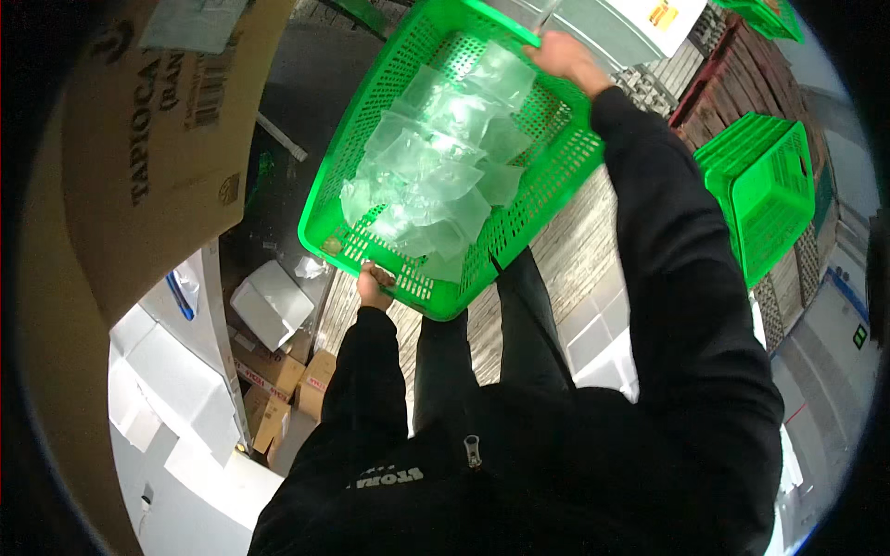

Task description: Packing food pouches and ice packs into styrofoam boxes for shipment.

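Note:
A green perforated plastic basket [348, 149] hangs tilted in front of my body, carried between both hands. My left hand [375, 285] grips its near rim at the lower left. At the far right side, my right hand [567, 58] is closed on the upper rim. Inside lie several clear plastic packets [424, 167], overlapping in rows, their contents too glossy to make out. Most of the fingers on each hand are hidden by the rim.
A large cardboard carton [174, 139] bearing print rises close on the left. Smaller cardboard boxes [268, 389] and a white box [271, 304] sit low beyond it. Stacked green baskets [772, 198] stand at right, near dark red wooden slats [737, 90]. Wood-look flooring [584, 222] shows below.

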The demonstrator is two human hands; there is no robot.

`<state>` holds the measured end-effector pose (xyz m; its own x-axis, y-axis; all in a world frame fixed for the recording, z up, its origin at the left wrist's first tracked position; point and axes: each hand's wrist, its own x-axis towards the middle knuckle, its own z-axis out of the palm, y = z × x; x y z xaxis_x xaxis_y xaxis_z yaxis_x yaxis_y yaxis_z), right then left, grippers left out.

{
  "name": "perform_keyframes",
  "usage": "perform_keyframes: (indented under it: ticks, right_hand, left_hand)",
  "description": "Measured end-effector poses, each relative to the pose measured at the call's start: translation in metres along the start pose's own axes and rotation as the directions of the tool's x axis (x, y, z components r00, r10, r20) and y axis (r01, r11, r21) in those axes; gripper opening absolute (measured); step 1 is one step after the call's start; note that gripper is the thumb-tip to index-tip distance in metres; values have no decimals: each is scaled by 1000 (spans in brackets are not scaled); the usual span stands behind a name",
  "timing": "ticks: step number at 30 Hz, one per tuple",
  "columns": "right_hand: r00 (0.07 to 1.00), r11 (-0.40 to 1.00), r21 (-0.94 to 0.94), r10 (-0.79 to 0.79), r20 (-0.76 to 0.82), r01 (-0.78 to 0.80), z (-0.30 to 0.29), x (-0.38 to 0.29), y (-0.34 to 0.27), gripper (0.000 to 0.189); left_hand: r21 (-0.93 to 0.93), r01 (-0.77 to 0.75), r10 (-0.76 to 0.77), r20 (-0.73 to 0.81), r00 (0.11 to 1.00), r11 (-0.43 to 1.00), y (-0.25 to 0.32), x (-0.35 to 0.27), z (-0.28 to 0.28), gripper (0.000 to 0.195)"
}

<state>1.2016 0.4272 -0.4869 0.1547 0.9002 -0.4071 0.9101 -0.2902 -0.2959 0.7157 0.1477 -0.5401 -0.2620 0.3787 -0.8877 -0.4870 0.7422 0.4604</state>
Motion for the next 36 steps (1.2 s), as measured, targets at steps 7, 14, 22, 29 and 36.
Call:
perform_keyframes:
  ticks: [7, 14, 22, 29, 36]
  right_hand:
    - [987, 951, 268, 137, 86, -155, -99, -248, 70, 47]
    - [825, 395, 825, 547, 142, -404, -151, -547, 65, 7]
    - [903, 336, 918, 427, 51, -211, -170, -720, -18, 25]
    - [953, -49, 991, 273, 132, -123, -116, -718, -31, 21]
    - [952, 30, 992, 287, 106, -120, -109, -684, -88, 27]
  left_hand:
    - [318, -9, -33, 128, 991, 948, 79, -130, -40, 29]
    - [445, -2, -157, 320, 934, 896, 146, -257, -77, 54]
    - [586, -340, -38, 537, 843, 736, 216, -356, -111, 56]
    - [644, -513, 255, 455, 853, 568, 273, -428, -119, 52]
    - [612, -512, 277, 441, 854, 603, 306, -391, -159, 56]
